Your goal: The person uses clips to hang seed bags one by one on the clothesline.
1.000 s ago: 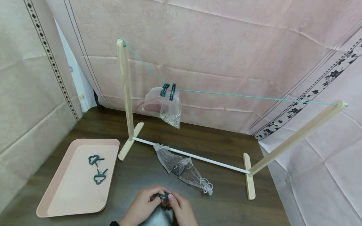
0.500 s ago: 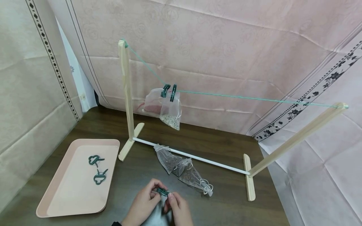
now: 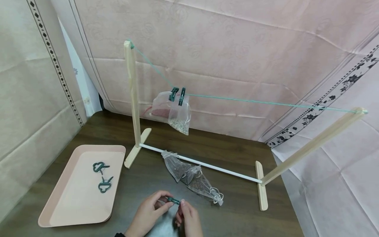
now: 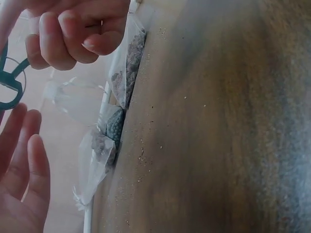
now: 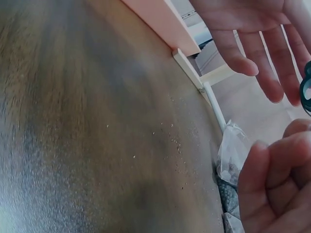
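Note:
In the head view a dark green clothes peg point(image 3: 173, 200) is held between both hands above the tabletop. My left hand point(image 3: 150, 210) pinches it between thumb and forefinger; its other fingers extend loosely in the right wrist view. My right hand point(image 3: 188, 218) has its thumb and forefinger at the peg's right end, with the remaining fingers curled in the left wrist view. Part of the peg point(image 4: 10, 85) is cut off by that view's edge. Three sheer drawstring bags lie by the rack's white bar, including a left bag point(image 3: 175, 166) and a right bag point(image 3: 204, 187).
Two more clothes pegs point(image 3: 105, 185) lie on a pink tray point(image 3: 68, 210) at the left. A green line point(image 3: 251, 100) spans the wooden posts; two pegs hold a pinkish-filled bag point(image 3: 160, 108) and a pale-grained bag point(image 3: 180, 123) on it. Small crumbs dot the table point(image 4: 204, 145).
The peg has turned and shifted slightly right in my fingers. My right hand's grip has moved toward its right end. The hands now stand a little farther apart.

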Tool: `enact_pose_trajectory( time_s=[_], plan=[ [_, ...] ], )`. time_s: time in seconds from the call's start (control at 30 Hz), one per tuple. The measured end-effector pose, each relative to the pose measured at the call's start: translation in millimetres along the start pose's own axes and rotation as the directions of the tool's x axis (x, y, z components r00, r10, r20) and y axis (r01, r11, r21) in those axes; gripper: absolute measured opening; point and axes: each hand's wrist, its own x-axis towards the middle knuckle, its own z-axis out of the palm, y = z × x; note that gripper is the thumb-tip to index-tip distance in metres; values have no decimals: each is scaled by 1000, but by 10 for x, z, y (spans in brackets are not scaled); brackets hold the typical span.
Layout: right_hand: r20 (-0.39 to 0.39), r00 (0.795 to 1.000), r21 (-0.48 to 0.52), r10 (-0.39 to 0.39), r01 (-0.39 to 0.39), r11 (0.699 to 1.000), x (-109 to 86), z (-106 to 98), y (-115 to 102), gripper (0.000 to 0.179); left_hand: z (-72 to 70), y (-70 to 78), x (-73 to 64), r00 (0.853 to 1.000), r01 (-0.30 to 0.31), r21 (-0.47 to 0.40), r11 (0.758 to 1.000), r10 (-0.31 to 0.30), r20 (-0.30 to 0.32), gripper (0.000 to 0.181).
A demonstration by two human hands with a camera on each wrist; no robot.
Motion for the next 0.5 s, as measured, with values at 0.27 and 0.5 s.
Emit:
enact_pose_trajectory(
  time_s=[0.27,0.5],
  plan=[
    [26,999,81,42,-44,996,-43,4,-57,54,-5,-9,-14,999,4,7,1000,-3,-33,30],
    [17,993,120,116,-118,986,-61,7,-119,45,-10,8,-7,998,53,48,997,-53,-18,28]
  ],
)
